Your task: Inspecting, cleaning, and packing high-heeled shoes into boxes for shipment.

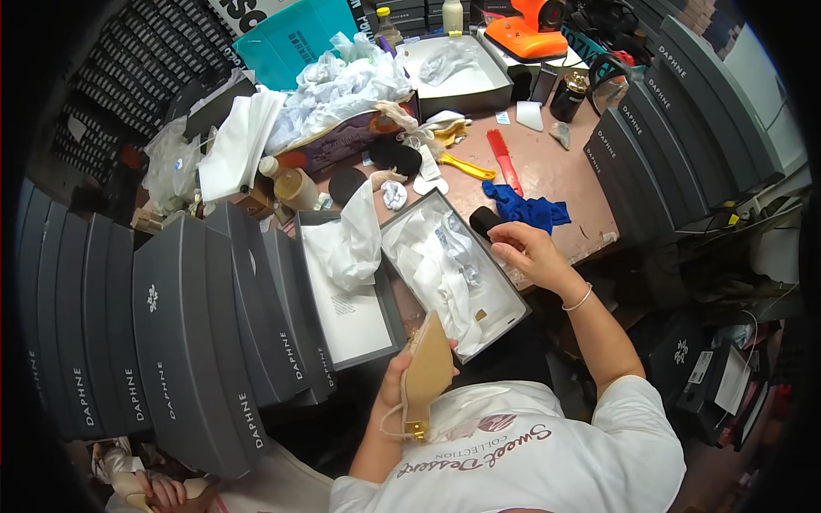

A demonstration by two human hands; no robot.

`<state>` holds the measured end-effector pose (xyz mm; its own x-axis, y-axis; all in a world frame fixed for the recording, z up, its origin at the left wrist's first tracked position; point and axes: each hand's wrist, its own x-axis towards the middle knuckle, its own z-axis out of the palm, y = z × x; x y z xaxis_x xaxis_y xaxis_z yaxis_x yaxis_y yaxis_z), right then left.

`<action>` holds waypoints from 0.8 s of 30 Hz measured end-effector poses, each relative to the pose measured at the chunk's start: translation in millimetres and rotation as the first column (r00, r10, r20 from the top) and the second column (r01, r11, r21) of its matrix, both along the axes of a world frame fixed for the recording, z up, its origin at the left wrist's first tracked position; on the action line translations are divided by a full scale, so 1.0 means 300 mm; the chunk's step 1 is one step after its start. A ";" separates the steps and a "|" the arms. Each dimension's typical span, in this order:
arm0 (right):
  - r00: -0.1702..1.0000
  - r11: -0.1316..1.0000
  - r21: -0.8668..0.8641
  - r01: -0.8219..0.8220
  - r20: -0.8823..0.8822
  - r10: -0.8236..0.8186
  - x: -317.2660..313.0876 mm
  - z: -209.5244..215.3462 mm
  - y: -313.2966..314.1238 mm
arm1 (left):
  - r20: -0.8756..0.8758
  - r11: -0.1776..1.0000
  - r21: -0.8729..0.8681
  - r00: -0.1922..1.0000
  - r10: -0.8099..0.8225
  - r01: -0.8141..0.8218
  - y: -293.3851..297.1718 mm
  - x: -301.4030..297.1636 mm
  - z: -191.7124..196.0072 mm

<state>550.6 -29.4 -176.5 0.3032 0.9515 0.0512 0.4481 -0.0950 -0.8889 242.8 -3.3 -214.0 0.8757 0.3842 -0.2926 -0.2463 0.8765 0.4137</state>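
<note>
In my left hand (395,385) is a beige shoe (428,368), held on end with its smooth sole facing up, gold-coloured metal at its lower end and a thin strap hanging. My right hand (534,256), a bracelet on its wrist, has its fingers curled at the end of a small black oblong object (484,220) on the table; its exact kind is unclear. Between the hands lies an open grey shoebox (510,318) with crumpled white tissue paper (432,274). Beside it, a second shallow box part (363,321) holds more white paper.
Grey shoeboxes (184,342) stand stacked at left, others (676,128) at right. Beyond my right hand lie a blue cloth (526,208), red brush (503,158) and yellow-handled brush (468,166). A bottle (295,186) stands at left. Another person's hand (162,492) touches a beige shoe, lower left.
</note>
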 end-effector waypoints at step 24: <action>0.673 0.811 0.033 -0.584 0.579 0.460 -0.561 -0.228 -0.058 | 0.145 0.942 0.025 0.934 0.327 -0.334 -0.010 -0.095 0.073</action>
<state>382.4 -47.0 -244.8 -0.3746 0.8931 0.2491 0.7610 0.4496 -0.4676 214.1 -6.2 -192.2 0.7269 0.6695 -0.1529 -0.5760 0.7156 0.3951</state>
